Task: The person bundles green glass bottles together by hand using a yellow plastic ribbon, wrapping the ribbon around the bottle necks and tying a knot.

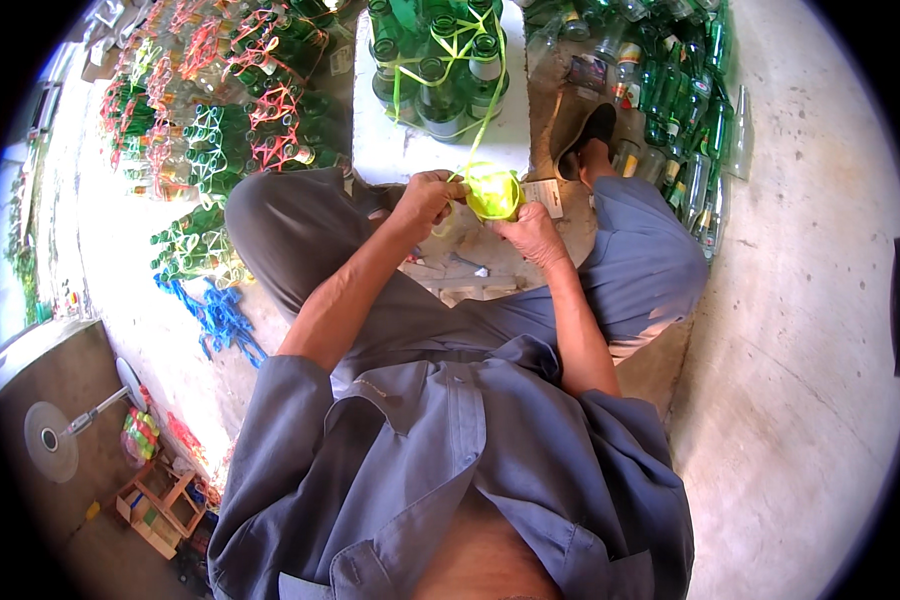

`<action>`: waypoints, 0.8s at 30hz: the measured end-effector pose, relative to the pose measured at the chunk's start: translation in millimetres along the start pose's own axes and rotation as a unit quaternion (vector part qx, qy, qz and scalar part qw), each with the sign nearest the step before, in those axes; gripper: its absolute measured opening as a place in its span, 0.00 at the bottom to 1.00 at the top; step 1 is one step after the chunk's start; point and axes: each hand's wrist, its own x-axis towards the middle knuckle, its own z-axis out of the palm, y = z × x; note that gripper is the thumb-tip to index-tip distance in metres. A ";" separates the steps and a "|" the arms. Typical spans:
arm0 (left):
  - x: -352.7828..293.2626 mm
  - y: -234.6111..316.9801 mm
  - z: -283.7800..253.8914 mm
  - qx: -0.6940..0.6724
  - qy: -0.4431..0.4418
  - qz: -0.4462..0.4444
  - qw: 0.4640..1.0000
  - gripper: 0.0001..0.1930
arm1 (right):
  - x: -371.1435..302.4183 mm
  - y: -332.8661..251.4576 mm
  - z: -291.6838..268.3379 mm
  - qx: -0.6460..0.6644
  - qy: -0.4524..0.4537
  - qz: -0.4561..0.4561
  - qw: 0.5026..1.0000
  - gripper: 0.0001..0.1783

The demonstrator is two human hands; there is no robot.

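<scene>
My right hand (535, 236) is closed around the lower edge of a bright yellow-green roll of plastic twine (494, 196). Fingers pinched, my left hand (430, 198) holds the twine at the roll's left side; a loose loop hangs below it. From the roll a strand (484, 135) runs up to a cluster of green glass bottles (440, 102) standing on a white block (400, 155). More of this twine criss-crosses around the bottle necks. Both hands are over the gap between my bent knees, just in front of the block.
Bundled bottles (210, 140) tied with red and green twine stand at left, near blue twine (215, 315) on the floor. Loose green bottles (685, 120) are piled at right beside the concrete floor (800, 330). A fan (50, 440) and a wooden stool (160, 510) are at lower left.
</scene>
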 end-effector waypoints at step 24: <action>-0.3 -11.0 8.8 -0.117 -0.082 -0.021 0.990 0.07 | 10.8 11.0 2.2 0.031 -0.025 0.043 0.998 0.15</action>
